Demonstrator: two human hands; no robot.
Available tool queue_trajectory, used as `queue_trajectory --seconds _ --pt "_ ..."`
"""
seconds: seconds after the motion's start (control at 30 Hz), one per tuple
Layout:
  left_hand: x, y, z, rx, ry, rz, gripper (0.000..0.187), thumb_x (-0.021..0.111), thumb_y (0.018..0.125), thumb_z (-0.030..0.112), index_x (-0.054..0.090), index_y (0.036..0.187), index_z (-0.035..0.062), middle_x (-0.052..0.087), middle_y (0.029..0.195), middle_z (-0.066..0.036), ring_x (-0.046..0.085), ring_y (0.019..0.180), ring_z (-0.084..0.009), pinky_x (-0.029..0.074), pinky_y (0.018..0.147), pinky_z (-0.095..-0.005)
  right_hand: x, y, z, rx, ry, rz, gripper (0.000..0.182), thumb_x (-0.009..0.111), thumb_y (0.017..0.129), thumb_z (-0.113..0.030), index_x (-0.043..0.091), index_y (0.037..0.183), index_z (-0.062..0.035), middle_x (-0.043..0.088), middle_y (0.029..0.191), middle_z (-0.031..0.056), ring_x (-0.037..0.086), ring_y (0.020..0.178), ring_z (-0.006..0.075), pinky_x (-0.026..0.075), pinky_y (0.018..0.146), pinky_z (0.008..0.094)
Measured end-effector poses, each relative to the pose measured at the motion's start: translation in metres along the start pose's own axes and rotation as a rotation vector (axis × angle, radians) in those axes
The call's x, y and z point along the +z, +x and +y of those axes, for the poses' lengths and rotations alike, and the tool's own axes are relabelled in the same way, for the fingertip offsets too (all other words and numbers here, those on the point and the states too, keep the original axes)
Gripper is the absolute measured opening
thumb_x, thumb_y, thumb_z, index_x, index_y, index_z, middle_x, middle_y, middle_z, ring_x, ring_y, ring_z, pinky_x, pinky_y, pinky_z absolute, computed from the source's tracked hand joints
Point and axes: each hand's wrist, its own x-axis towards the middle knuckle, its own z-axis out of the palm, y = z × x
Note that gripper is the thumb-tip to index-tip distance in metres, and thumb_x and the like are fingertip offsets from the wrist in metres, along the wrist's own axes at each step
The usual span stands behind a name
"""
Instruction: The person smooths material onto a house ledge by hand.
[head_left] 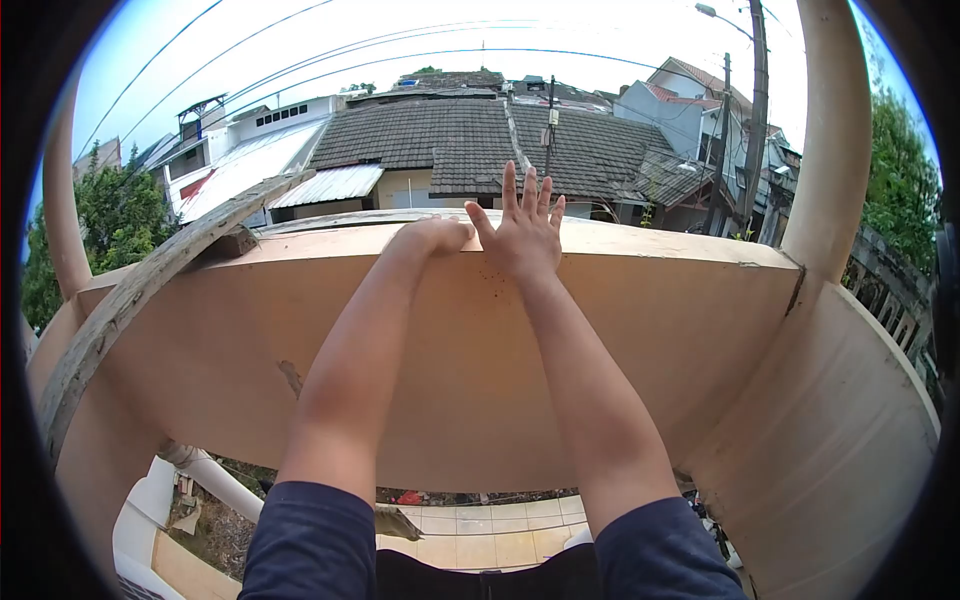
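My left hand (437,236) rests on the flat top of a peach-painted parapet wall (440,370). Its fingers look curled, and most of them are hidden from me; what they grip, if anything, does not show. Just to its right, my right hand (525,232) is raised at the wall's top edge with the fingers spread and nothing in them. Both arms stretch forward in dark blue sleeves. A long pale strip (330,221), apparently wood, lies along the ledge's far side near my left hand. Small dark specks mark the wall below my right hand.
A weathered wooden plank (150,285) leans over the wall at left, above a small wood block (230,243). A round column (828,140) stands at right. Far below is a tiled floor (470,522). Tiled roofs (400,145), utility poles and wires lie beyond.
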Motion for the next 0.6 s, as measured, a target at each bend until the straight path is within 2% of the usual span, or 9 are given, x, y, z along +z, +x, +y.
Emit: queue_trajectory --seconds 0.1,0.2,0.23,0.3,0.37,0.43,0.5,0.53,0.6 --pt "0.002 0.056 -0.018 0.044 0.014 -0.168 0.066 0.026 0.109 0.048 0.036 0.166 0.0161 0.024 0.176 -0.008 0.023 0.162 -0.0267 0.026 0.131 -0.0496 0.000 0.001 0.001 0.012 -0.010 -0.010 0.097 0.021 0.099 -0.085 -0.002 0.172 -0.0257 0.010 0.178 0.0151 0.002 0.165 0.0342 0.000 0.133 0.0517" --pt "-0.024 -0.005 0.011 0.070 0.049 -0.329 0.067 0.025 0.109 0.051 0.037 0.165 0.0157 0.023 0.176 -0.008 0.025 0.161 -0.0275 0.028 0.130 -0.0496 0.004 0.000 0.001 0.003 -0.019 -0.008 0.097 0.022 0.099 -0.085 -0.003 0.172 -0.0254 0.010 0.178 0.0153 0.002 0.165 0.0342 0.000 0.133 0.0520" --pt "-0.013 0.009 0.002 0.075 0.037 -0.319 0.067 0.025 0.109 0.051 0.037 0.165 0.0157 0.023 0.176 -0.008 0.025 0.161 -0.0275 0.028 0.130 -0.0496 0.006 0.000 0.002 -0.008 0.001 0.020 0.097 0.022 0.099 -0.084 -0.003 0.172 -0.0254 0.011 0.178 0.0155 0.002 0.165 0.0342 0.000 0.133 0.0524" --pt "0.015 0.046 -0.016 -0.024 -0.148 0.056 0.058 0.029 0.113 0.044 0.037 0.164 0.0176 0.026 0.174 -0.014 0.020 0.161 -0.0393 0.021 0.133 -0.0504 0.006 0.001 0.004 -0.027 0.009 0.059 0.097 0.023 0.099 -0.084 -0.003 0.172 -0.0253 0.011 0.178 0.0156 0.003 0.165 0.0342 0.000 0.133 0.0528" --pt "-0.008 -0.035 0.015 -0.036 -0.048 0.047 0.055 0.020 0.114 0.042 0.028 0.168 0.0301 0.018 0.176 -0.015 0.014 0.163 -0.0373 0.019 0.133 -0.0513 0.005 -0.001 0.003 -0.033 0.030 0.054 0.092 0.026 0.103 -0.078 -0.001 0.172 -0.0242 0.013 0.177 0.0183 0.004 0.165 0.0346 -0.001 0.132 0.0536" --pt "0.000 -0.030 0.003 0.045 -0.030 0.064 0.056 0.020 0.114 0.046 0.027 0.168 0.0328 0.018 0.176 -0.015 0.012 0.163 -0.0359 0.020 0.132 -0.0527 0.000 -0.002 0.002 -0.028 0.037 0.076 0.089 0.025 0.103 -0.078 0.003 0.172 -0.0265 0.015 0.177 0.0171 0.005 0.165 0.0345 0.000 0.132 0.0537" --pt "-0.003 -0.026 -0.003 0.138 -0.037 0.074 0.060 0.016 0.112 0.055 0.023 0.169 0.0351 0.017 0.177 -0.014 0.012 0.164 -0.0345 0.020 0.132 -0.0535 -0.012 -0.002 -0.001 -0.033 0.072 -0.067 0.085 0.022 0.103 -0.079 0.018 0.171 -0.0292 0.024 0.175 0.0147 0.009 0.164 0.0352 0.003 0.132 0.0550" --pt "-0.005 -0.029 0.001 0.124 -0.146 0.090 0.069 0.014 0.110 0.062 0.015 0.170 0.0294 0.017 0.177 -0.014 0.013 0.164 -0.0328 0.018 0.132 -0.0531 -0.019 0.002 -0.002 -0.017 0.062 -0.216 0.081 0.017 0.103 -0.078 0.034 0.167 -0.0319 0.034 0.173 0.0060 0.014 0.164 0.0330 0.008 0.132 0.0573" --pt "0.000 -0.018 -0.001 0.098 -0.345 0.110 0.078 0.013 0.108 0.068 -0.004 0.171 0.0245 0.017 0.177 -0.015 0.013 0.164 -0.0341 0.014 0.132 -0.0530 -0.020 0.006 0.003 -0.053 0.146 -0.305 0.080 0.015 0.103 -0.079 0.040 0.163 -0.0330 0.037 0.171 0.0011 0.017 0.163 0.0307 0.010 0.132 0.0574"
